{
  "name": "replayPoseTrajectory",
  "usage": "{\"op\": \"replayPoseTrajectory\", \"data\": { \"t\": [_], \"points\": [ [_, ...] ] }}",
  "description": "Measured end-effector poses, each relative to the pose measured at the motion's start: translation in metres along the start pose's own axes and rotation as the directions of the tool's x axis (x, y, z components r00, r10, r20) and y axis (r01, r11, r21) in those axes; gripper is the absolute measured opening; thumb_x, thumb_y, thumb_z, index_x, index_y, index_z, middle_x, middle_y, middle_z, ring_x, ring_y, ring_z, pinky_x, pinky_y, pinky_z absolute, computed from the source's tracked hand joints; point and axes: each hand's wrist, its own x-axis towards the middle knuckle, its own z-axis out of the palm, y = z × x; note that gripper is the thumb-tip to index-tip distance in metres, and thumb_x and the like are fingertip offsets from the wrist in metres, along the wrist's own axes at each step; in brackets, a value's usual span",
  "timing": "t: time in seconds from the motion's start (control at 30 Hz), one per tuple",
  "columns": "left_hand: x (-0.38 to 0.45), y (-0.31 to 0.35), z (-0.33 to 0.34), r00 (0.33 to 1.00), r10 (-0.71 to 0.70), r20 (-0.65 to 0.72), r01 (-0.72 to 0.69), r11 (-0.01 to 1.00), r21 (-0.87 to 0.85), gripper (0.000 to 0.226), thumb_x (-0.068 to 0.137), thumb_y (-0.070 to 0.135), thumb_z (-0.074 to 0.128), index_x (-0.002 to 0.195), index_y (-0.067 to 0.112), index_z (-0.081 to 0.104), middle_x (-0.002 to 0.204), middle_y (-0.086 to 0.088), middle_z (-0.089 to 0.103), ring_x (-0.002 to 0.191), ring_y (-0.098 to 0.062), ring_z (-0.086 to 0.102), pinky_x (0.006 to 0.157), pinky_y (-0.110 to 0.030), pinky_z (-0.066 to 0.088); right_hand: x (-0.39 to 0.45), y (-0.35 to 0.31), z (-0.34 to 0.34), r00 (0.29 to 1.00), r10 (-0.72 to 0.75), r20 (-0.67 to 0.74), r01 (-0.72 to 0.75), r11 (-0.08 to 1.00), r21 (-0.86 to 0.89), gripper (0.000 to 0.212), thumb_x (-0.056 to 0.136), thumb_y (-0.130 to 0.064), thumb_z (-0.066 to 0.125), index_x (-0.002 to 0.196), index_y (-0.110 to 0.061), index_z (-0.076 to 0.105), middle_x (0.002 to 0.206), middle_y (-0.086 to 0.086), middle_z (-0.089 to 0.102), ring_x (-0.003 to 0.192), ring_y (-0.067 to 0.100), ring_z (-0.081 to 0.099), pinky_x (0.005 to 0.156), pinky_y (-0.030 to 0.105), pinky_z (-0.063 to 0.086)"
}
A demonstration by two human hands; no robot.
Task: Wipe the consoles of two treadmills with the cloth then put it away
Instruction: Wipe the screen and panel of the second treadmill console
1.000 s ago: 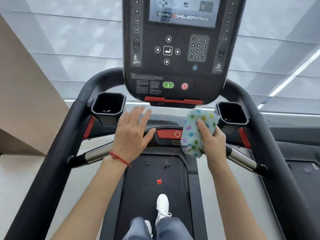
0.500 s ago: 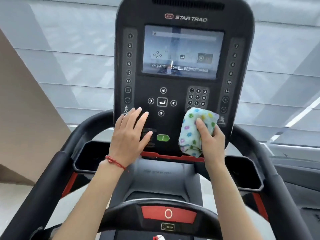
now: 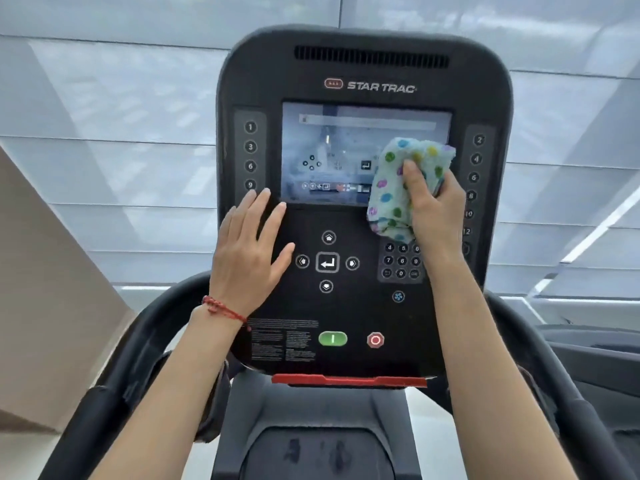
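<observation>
A black treadmill console [image 3: 363, 306] with a lit screen [image 3: 329, 150] fills the middle of the view. My right hand [image 3: 436, 209] grips a bunched pale cloth with coloured dots [image 3: 394, 188] and holds it against the screen's lower right corner, above the number keypad [image 3: 401, 261]. My left hand [image 3: 249, 251] lies flat with straight fingers on the console's left side, just below the screen and left of the arrow buttons [image 3: 327, 262]. It holds nothing. A red string bracelet sits on the left wrist.
Green start [image 3: 332, 338] and red stop [image 3: 375, 340] buttons sit low on the console. Curved black handrails [image 3: 138, 341] flank it. A second treadmill's edge [image 3: 595, 351] shows at right. A beige wall panel [image 3: 52, 306] stands at left, with frosted window panels behind.
Both hands have risen up the console, from the handrail level to the lower panel, then to the screen. The cloth now rests on the screen's lower right. The view has tilted upward.
</observation>
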Motion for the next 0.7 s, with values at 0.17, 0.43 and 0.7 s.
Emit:
{"op": "replayPoseTrajectory", "data": {
  "t": [0.17,0.43,0.7],
  "points": [
    [0.010,-0.013,0.012,0.998,0.019,-0.059,-0.019,1.000,0.003,0.047,0.091,0.028,0.049,0.131,0.003,0.050,0.138,-0.022,0.044,0.131,-0.035,0.035,0.108,-0.049,0.030,0.026,-0.010,0.020,0.994,-0.083,-0.074,0.064,0.973,-0.223,0.019,0.087,-0.037,0.059,0.090,-0.019,0.056,0.077,-0.017,0.057,0.069,-0.004,0.056,0.058,0.002,0.041],
    [0.007,-0.023,0.028,0.998,0.027,-0.061,-0.028,1.000,-0.013,0.047,0.091,0.027,0.049,0.132,0.003,0.048,0.140,-0.023,0.042,0.132,-0.036,0.034,0.110,-0.049,0.026,0.024,0.001,0.054,0.943,-0.210,-0.257,0.051,0.858,-0.512,0.053,0.081,-0.059,0.056,0.094,-0.007,0.053,0.088,0.003,0.061,0.073,0.014,0.048,0.066,0.027,0.035],
    [0.005,-0.027,0.033,0.994,0.044,-0.099,-0.047,0.999,-0.025,0.047,0.091,0.027,0.051,0.132,0.005,0.048,0.140,-0.022,0.042,0.132,-0.036,0.034,0.109,-0.051,0.029,0.026,-0.010,0.102,0.919,-0.302,-0.252,0.130,0.838,-0.529,0.051,0.083,-0.055,0.055,0.095,-0.006,0.057,0.082,0.002,0.060,0.068,0.012,0.048,0.062,0.024,0.034]
  ]
}}
